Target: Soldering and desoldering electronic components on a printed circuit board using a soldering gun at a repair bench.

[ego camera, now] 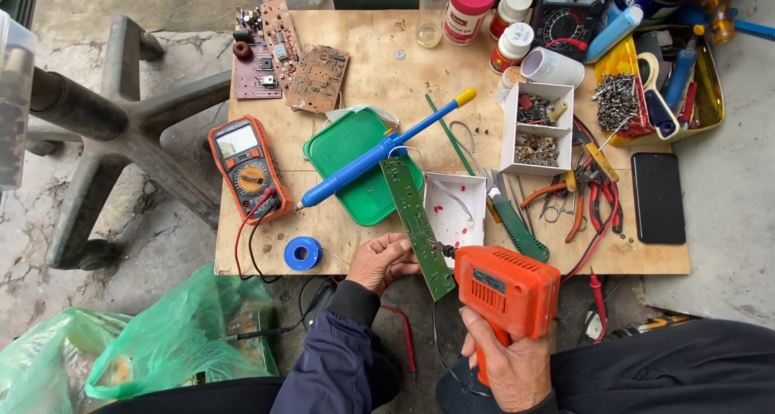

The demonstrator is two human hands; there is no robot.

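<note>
My left hand (pixel 383 261) grips the near part of a long, narrow green circuit board (pixel 413 216) that slants across the front edge of the wooden board (pixel 371 75). My right hand (pixel 513 361) is closed on the handle of an orange pistol-shaped soldering gun (pixel 504 289). Its metal tip touches the circuit board's right edge. A blue desoldering pump (pixel 379 152) with a yellow end lies across a green plastic lid (pixel 355 164), just behind the circuit board.
An orange multimeter (pixel 246 168) and a blue solder spool (pixel 303 253) lie left. Brown circuit boards (pixel 303 67) sit at the back left. White boxes (pixel 537 127), pliers (pixel 577 200), a phone (pixel 656 198), bottles and a yellow tray (pixel 702 107) crowd the right. Green bags (pixel 161 337) and a chair base (pixel 105 131) stand at left.
</note>
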